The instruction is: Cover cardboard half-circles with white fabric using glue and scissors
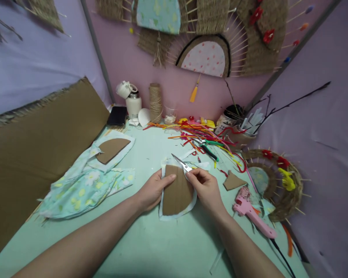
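In the head view, my left hand (152,191) grips the left edge of a half-round cardboard piece (178,197), thumb on top and fingers beneath. A whitish fabric border (168,217) shows around the cardboard. My right hand (205,189) is closed at the piece's upper right edge, thumb and fingers bent together. From it, the blades of small scissors (182,163) point up and to the left, over the piece's top edge. The scissors' handles are hidden by the hand.
At left lie another cardboard half-round (113,150) and flowered fabric (89,189). A pink glue gun (253,216), a cardboard scrap (233,180) and a decorated woven ring (295,189) lie right. Behind are green-handled pliers (210,148), pipe cleaners (188,133) and a twine spool (155,102).
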A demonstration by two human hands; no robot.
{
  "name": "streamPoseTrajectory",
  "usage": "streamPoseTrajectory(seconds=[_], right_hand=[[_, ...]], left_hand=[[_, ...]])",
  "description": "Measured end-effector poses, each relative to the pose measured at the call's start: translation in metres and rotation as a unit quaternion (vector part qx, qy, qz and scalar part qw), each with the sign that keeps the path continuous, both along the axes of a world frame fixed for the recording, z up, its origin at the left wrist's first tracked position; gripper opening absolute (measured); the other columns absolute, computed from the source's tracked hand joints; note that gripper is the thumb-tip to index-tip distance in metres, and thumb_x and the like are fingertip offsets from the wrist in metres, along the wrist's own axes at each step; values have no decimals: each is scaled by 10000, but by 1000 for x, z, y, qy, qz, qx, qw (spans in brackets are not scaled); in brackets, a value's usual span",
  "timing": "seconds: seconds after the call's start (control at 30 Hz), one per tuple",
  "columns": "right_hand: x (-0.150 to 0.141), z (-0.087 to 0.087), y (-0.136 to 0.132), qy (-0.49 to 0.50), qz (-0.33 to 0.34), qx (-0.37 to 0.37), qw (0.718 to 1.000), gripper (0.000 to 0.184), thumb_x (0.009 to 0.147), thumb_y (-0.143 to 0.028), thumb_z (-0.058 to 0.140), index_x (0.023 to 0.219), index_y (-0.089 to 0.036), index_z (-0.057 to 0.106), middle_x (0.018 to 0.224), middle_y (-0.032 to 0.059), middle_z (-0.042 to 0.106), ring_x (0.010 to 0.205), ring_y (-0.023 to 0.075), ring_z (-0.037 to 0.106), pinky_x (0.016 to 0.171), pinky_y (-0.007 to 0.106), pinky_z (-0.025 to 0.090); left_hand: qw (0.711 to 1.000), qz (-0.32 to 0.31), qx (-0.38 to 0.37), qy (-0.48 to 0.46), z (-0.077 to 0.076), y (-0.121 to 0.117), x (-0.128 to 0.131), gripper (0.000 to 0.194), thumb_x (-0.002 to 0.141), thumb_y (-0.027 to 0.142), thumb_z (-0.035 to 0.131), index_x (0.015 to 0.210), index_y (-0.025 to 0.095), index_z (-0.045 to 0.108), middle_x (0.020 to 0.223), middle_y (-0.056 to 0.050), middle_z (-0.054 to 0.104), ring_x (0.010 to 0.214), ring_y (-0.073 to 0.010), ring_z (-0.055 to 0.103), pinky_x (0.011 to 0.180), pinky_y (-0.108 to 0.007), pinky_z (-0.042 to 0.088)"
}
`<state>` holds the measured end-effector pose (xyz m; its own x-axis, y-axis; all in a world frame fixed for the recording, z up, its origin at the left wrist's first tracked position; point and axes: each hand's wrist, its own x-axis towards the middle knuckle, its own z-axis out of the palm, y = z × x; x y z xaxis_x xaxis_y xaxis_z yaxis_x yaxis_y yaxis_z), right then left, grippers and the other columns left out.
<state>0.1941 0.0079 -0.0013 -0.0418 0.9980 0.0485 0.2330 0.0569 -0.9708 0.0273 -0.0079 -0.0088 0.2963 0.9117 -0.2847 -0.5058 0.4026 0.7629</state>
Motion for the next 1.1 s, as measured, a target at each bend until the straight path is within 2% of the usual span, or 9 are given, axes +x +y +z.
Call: streamPoseTrajectory(seconds=[0.2,0.27,0.33,0.43,0.5,0.63,0.8,0.97,1.1], right_hand=[[-3,-2,-4,-51,-8,69,996,226,806,-364,616,659,-193,605,660,-8,558,646,148,506,619,258,398],[-2,-1,-2,-12,-13,32,999,237,796,-397,619,674,-193,616,662,-4,571,650,156,517,620,263,403],[-2,-1,1,78,-21,-46,996,306,807,-486,575,732,-194,628,669,6,598,640,168,538,597,271,415],[-2,-4,5,204,-13,-146,968,387,788,-581,561,819,-199,616,677,12,624,610,176,561,553,274,420],[-3,-7,5,224,8,-161,961,374,748,-567,632,840,-205,612,704,9,642,631,177,575,567,272,429],[-7,-10,-1,184,6,-106,977,348,760,-554,632,815,-211,609,754,-4,635,682,165,567,627,266,436],[-5,-6,-3,89,-6,-31,996,264,770,-461,645,774,-202,590,690,-24,561,643,140,502,599,241,396],[-4,-5,-3,8,-10,24,1000,217,802,-392,615,724,-192,583,662,-19,548,628,136,479,597,248,383],[-4,-4,-4,-16,-17,38,999,212,805,-376,610,705,-191,583,640,-22,541,613,135,470,578,249,374]], left_hand=[[1000,20,-14,13,0,-1,3,379,705,322,753,1012,155,606,943,-85,725,820,-221,674,760,-331,502],[1000,20,-17,2,3,0,2,351,721,303,742,1010,156,608,947,-84,726,832,-221,676,770,-331,505],[999,20,-22,-18,5,2,0,324,738,286,728,1012,151,620,960,-90,725,859,-223,676,800,-332,505],[998,24,-35,-52,8,4,-3,303,751,265,712,1016,139,636,972,-105,723,881,-229,677,831,-342,507],[996,31,-44,-72,7,6,-4,297,757,256,703,1022,140,638,974,-105,722,883,-229,679,841,-354,512],[994,68,-49,-75,4,6,-1,296,754,252,704,1024,154,632,960,-90,726,884,-226,683,859,-366,516],[994,90,-45,-52,6,2,6,315,742,269,715,1021,158,619,945,-83,729,878,-231,684,846,-367,521],[994,98,-39,-35,6,1,7,319,764,267,701,1047,164,598,957,-79,726,866,-223,683,834,-362,523],[994,91,-48,-33,3,0,7,326,769,264,698,1061,159,598,969,-92,725,869,-231,681,824,-366,522]])
